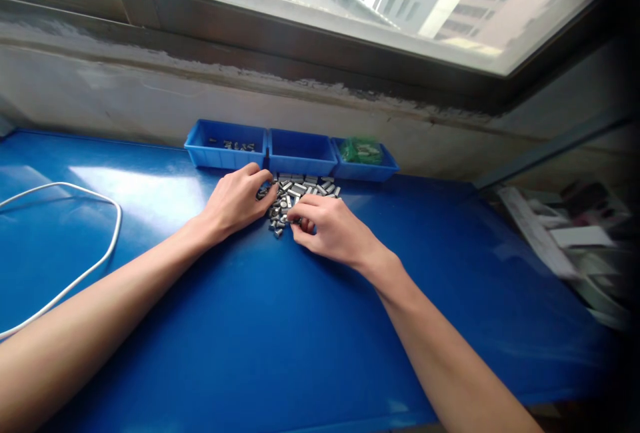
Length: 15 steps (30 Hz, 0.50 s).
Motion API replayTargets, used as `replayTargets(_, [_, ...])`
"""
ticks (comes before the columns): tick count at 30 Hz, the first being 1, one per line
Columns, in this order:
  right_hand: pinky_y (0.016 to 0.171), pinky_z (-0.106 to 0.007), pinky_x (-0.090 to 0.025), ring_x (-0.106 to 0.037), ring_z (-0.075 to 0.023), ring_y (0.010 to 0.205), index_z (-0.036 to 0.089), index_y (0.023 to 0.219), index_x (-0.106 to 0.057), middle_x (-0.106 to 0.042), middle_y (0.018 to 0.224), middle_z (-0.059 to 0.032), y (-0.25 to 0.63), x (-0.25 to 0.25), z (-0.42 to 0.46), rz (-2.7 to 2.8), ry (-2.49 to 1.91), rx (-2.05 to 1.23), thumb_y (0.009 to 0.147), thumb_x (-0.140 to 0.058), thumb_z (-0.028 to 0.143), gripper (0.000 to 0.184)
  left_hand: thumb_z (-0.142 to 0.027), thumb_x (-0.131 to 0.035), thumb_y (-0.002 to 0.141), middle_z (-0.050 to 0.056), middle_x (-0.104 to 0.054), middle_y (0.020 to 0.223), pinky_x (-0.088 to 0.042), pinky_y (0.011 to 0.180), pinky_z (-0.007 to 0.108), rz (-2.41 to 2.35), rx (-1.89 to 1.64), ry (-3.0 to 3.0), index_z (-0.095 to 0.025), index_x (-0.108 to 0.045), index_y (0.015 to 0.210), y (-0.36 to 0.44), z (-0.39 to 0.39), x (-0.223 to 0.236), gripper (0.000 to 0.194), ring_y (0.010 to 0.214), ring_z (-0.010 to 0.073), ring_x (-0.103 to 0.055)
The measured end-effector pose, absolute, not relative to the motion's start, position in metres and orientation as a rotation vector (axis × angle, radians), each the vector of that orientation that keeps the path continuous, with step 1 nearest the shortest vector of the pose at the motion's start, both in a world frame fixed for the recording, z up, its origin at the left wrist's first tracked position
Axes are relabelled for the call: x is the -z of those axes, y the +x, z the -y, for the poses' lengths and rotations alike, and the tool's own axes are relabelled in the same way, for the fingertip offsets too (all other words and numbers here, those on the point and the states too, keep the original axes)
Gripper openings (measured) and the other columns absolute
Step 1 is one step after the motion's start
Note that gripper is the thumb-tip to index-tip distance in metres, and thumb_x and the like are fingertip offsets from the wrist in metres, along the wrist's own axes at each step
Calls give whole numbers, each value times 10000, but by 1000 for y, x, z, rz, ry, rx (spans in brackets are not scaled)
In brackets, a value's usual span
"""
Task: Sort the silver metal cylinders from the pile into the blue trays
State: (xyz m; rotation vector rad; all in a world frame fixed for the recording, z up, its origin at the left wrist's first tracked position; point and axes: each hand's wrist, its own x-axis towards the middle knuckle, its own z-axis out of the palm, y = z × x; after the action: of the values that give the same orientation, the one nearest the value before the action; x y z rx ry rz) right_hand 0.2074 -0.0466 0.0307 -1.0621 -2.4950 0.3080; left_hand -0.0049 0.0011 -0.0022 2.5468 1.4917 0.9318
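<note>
A heap of small silvery metal pieces (286, 204) lies on the blue tabletop, some like short studs or screws, others like flat oblong blocks. At its left edge rests my left hand (239, 198), fingers bent over the pieces, with a gap between thumb and forefinger. My right hand (325, 225) is at the front right of the heap, its fingers curled and thumb drawn in. Whatever is between those right fingertips is hidden or too small to name. Both hands partly cover the pile.
Behind the heap stand three joined blue bins: the left bin (227, 158) holds small metal pieces, the middle bin (300, 165) shows a bare floor, and the right bin (367, 171) contains a green bag (361, 149). A white cable (117, 220) curves across the left. Blurred items stand beyond the table's right edge.
</note>
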Motion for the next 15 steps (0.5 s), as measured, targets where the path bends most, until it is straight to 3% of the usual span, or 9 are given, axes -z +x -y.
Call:
replayTargets(6, [665,-266,-476,-598,-143,682,177,841,-678,-663,812,-32,207,-30,46,2466,-1070,-284,829,-602,53,146,-343,-574,948,35,-639,796,-451,656,276,-1314,-1117,2333,-176,-742,934,-3,-2,3,237,640,138,-573])
replayTargets(15, [641,-243,-569,-672,-131,649,183,813,-701,-720,784,-4,208,-28,41,1979,-1124,-727,760,-695,129,75,-306,-612,928,36,-644,793,-479,640,263,-1184,-1367,2082,-163,-743,917,-7,5,-6,194,680,139,-589])
